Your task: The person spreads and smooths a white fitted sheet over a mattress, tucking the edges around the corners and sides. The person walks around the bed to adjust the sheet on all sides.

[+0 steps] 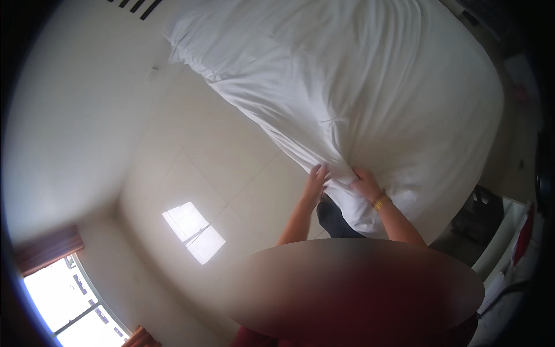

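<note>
A white bed sheet [399,110] covers the mattress, with long creases running down to the near left corner, where it gathers in folds. At this corner my right hand [367,185], a gold bracelet on its wrist, is closed on a fold of the sheet. Just left of it, at the side edge of the bed, my left hand [316,178] pinches the sheet's edge with curled fingers. Some of the left fingertips are hidden by the cloth. Below the hands the sheet hangs loose beside a dark trouser leg or shoe [335,217].
Pale tiled floor [231,156] runs along the bed's left side, with a bright patch of window light on it. A wall [75,127] stands farther left. The window [75,301] with orange-brown curtains is at lower left. Dark and white furniture [497,231] stands at right.
</note>
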The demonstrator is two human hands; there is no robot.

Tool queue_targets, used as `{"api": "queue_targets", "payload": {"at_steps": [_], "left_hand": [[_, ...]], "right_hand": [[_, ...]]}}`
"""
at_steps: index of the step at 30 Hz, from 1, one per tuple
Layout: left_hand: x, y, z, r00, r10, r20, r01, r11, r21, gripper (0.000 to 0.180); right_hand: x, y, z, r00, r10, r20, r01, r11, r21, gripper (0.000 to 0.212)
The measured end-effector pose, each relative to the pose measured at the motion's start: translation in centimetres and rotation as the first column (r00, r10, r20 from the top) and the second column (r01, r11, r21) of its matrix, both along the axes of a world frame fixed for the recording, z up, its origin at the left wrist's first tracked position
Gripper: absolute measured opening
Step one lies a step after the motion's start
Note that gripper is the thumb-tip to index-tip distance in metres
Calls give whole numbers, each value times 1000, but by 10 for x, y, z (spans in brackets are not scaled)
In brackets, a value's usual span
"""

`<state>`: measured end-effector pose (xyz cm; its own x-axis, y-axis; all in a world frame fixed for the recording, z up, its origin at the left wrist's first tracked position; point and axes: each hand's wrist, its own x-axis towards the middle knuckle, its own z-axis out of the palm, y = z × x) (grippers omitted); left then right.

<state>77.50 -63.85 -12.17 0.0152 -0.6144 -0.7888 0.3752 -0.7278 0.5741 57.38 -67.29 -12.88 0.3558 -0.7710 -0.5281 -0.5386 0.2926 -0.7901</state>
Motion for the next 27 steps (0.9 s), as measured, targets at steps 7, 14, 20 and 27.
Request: {"api": "queue_targets", "payload": {"at_steps": [7, 14, 20, 27], "left_hand": [[0, -74, -42, 838, 507, 199, -540, 824, 172, 62], [45, -48, -78, 820, 192, 540, -341, 921, 191, 75], [87, -18, -92, 773, -558, 303, 484, 827, 287, 48], [298, 4, -80, 758, -606, 242, 580, 795, 176, 37]], "right_hand": [[14, 7, 16, 1000, -12, -19, 6, 955, -298, 50], [67, 38, -13, 908, -69, -413, -104, 918, -382, 38], [64, 40, -33, 833, 125, -539, -176, 983, -44, 14], [110, 29, 21, 705, 88, -704, -38, 996, 86, 19]]}}
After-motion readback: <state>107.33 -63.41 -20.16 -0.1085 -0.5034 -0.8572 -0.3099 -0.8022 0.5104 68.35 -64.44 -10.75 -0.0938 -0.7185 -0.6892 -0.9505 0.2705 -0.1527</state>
